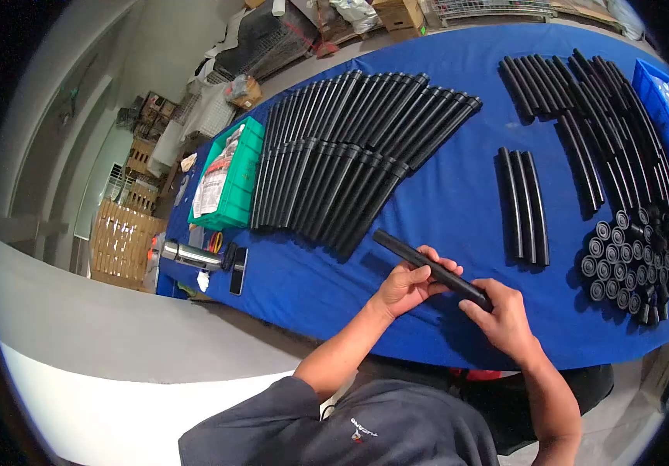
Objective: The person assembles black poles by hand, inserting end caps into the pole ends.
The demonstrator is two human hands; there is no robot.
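Head view: black tube (443, 276) slants upper-left to lower-right.

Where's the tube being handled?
Head view, right of and below centre: the tube is in the left hand and right hand, over the near side of the blue tablecloth.

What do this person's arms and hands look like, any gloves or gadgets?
Both the left hand and the right hand are bare: no gloves, watch or cables show. The left sleeve is short and dark, part of a dark shirt with small white lettering.
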